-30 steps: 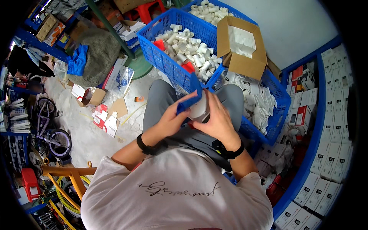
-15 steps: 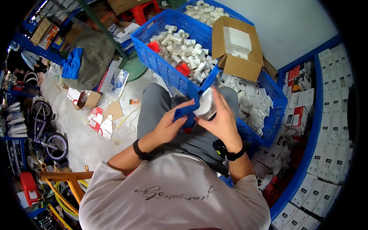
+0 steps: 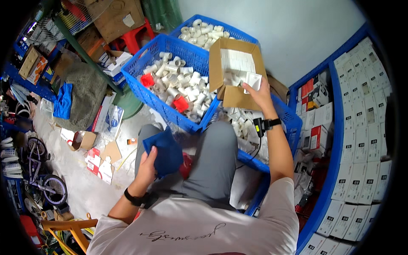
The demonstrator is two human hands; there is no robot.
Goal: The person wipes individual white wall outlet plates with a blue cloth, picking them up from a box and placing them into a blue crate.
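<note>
My left hand (image 3: 147,168) is closed on a dark blue cloth (image 3: 163,151), which hangs in front of my left knee. Reaching out to the right, my right hand (image 3: 260,93) grips a white square plastic piece (image 3: 253,81) by its edge, thumb on the near face. That piece is over the open cardboard box (image 3: 240,97), beside its right wall. Inside the box, thin white pieces (image 3: 238,60) stand packed in rows, with some looser ones nearer me. A black band with a small device and cable is on my right wrist.
A blue crate (image 3: 144,95) of white pipe fittings stands ahead, another crate (image 3: 242,36) behind it. White flat pieces fill a blue crate (image 3: 289,117) below the box. Shelves of small white boxes (image 3: 361,140) line the right. Torn cardboard (image 3: 111,153) lies on the floor at left.
My hands have parted. The right one carried the white piece away from the cloth, forward to the cardboard box; the left moved back left with the cloth. The view has shifted too.
</note>
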